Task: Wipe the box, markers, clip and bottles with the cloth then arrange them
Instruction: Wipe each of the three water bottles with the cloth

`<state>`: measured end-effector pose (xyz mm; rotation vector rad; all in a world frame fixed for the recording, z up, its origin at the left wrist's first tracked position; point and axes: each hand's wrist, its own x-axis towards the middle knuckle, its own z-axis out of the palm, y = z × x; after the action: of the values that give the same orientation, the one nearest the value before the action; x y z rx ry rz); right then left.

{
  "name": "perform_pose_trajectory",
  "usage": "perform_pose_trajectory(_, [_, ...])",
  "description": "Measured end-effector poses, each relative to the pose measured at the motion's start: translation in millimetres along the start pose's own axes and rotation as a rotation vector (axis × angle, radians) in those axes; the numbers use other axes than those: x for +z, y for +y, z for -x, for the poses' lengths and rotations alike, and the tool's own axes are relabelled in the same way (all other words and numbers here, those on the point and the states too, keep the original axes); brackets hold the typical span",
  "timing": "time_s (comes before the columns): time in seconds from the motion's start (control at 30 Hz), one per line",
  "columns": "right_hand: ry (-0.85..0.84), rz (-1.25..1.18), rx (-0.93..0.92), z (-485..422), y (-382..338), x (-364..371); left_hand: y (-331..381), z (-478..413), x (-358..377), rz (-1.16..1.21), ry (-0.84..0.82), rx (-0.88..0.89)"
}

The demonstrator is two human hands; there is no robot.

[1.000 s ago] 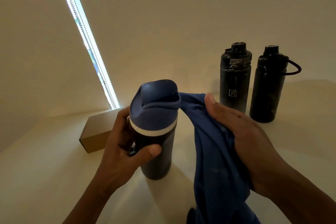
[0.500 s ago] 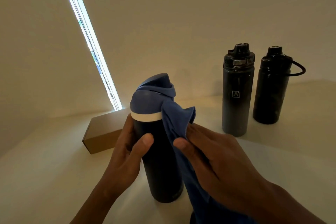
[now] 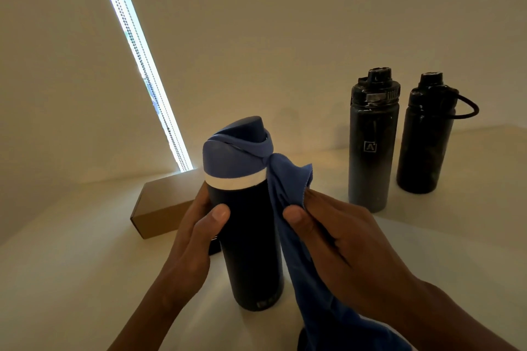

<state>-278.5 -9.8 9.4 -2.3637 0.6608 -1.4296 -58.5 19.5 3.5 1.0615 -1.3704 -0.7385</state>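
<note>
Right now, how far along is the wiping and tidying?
In hand: the left hand grips the blue-capped bottle while the right hand pinches the blue cloth, looped round its cap. Two black bottles stand together and the cardboard box lies behind; whether they're wiped can't be told. Markers and clip aren't in view.

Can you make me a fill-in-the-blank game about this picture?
1. The left hand grips the bottle with the ____ lid.
2. The right hand pinches the ____.
3. ____ black bottles stand apart, untouched.
4. The cardboard ____ lies behind the left hand.

Answers: blue, cloth, Two, box
</note>
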Motion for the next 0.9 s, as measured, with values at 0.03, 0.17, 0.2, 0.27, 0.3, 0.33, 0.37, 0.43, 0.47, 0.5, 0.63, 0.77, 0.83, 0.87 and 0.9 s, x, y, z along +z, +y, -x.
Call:
perform_pose_trajectory(0.03, [-0.002,0.006,-0.004,0,0,1,1,-1,1,-0.007,0.012,0.011])
perform_pose_trajectory(0.17, [0.003,0.051,0.076,-1,2,0,7,1,5,-0.051,0.011,0.087])
perform_pose_trajectory(0.2, [0.003,0.045,0.092,-1,2,-1,8,1,6,-0.068,0.009,0.104])
perform_pose_trajectory(0.27, [0.006,0.021,0.105,0,1,-1,7,3,5,-0.091,0.025,0.129])
perform_pose_trajectory(0.3, [0.006,0.011,0.111,0,0,-2,6,3,4,-0.102,0.041,0.136])
perform_pose_trajectory(0.33, [-0.003,0.008,0.122,0,0,-2,6,2,2,-0.121,0.062,0.139])
perform_pose_trajectory(0.37, [-0.022,0.019,0.132,-1,1,-3,6,1,0,-0.149,0.085,0.154])
perform_pose_trajectory(0.43, [-0.078,0.077,0.132,-3,5,-9,9,-1,-3,-0.239,0.119,0.252])
perform_pose_trajectory(0.47, [-0.11,0.123,0.13,-4,10,-13,11,-1,-4,-0.297,0.12,0.312])
perform_pose_trajectory(0.5, [-0.158,0.183,0.15,-5,17,-18,12,-1,-5,-0.347,0.115,0.355])
perform_pose_trajectory(0.63, [-0.422,0.373,0.318,-1,55,-34,15,-2,-13,-0.423,0.094,0.339])
perform_pose_trajectory(0.77, [-0.566,0.414,0.401,9,78,-36,21,1,-16,-0.451,0.043,0.168])
perform_pose_trajectory(0.83, [-0.585,0.378,0.433,12,84,-36,25,0,-16,-0.483,0.052,0.172])
perform_pose_trajectory(0.87, [-0.586,0.357,0.444,13,87,-37,28,-1,-15,-0.501,0.059,0.188])
perform_pose_trajectory(0.9, [-0.582,0.343,0.45,14,89,-37,31,-4,-13,-0.513,0.066,0.201])
